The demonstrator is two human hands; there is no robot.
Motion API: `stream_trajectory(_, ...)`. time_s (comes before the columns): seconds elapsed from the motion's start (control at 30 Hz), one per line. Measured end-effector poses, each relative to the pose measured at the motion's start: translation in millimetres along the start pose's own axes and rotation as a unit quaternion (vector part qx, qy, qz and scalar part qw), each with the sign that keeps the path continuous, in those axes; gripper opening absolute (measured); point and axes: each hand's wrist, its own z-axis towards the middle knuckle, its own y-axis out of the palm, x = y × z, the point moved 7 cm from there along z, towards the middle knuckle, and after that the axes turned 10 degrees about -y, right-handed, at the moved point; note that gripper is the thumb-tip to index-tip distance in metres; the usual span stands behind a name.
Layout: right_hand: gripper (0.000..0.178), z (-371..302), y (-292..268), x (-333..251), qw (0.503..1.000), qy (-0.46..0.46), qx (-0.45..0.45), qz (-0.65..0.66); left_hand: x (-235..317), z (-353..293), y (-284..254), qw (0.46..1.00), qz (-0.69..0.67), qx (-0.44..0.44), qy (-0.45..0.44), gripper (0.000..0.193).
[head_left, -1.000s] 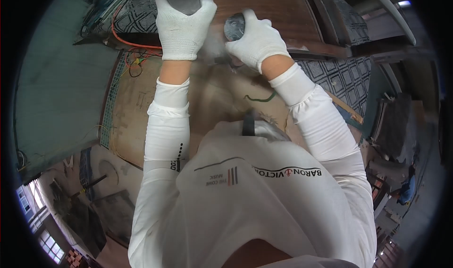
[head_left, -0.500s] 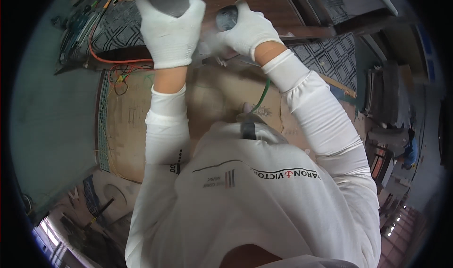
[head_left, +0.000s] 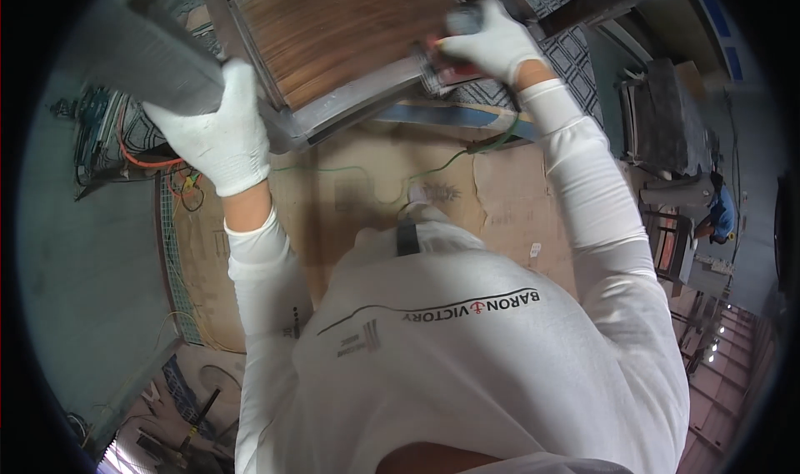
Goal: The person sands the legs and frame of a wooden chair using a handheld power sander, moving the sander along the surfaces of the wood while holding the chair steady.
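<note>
A dark wooden chair (head_left: 358,99) lies before me, its greyish frame around a brown panel (head_left: 333,36). My left hand (head_left: 218,132), in a white glove, is closed round the edge of a broad dark chair part (head_left: 137,57) that rises at the upper left. White-gloved too, my right hand (head_left: 498,45) grips a sander (head_left: 446,64) with a rounded dark top and a red body. The sander is at the right end of the frame's near rail; motion smears it, so I cannot tell if it touches. A green hose (head_left: 504,136) hangs below that hand.
Patterned grey carpet (head_left: 575,65) lies under the chair. Brown cardboard (head_left: 517,182) covers the floor nearer me. An orange cable (head_left: 137,159) and several tools (head_left: 96,128) lie at the left. Far right, a person in blue (head_left: 722,211) is beside dark furniture.
My left hand has moved left and down with the dark chair part. My right hand and the sander have shifted right. More of the brown panel and near rail shows.
</note>
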Motion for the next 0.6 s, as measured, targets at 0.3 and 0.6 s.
stream_trajectory(0.3,0.067,-35.8,46.3,-119.3,0.984,-0.055,-0.135,0.106,-15.8,2.8,-10.4,0.998,0.057,0.015,0.001,0.041)
stream_trajectory(0.6,0.098,23.0,-32.0,101.7,0.998,0.062,0.010,0.027,-15.1,0.9,-9.2,0.999,-0.002,0.037,-0.005,0.030)
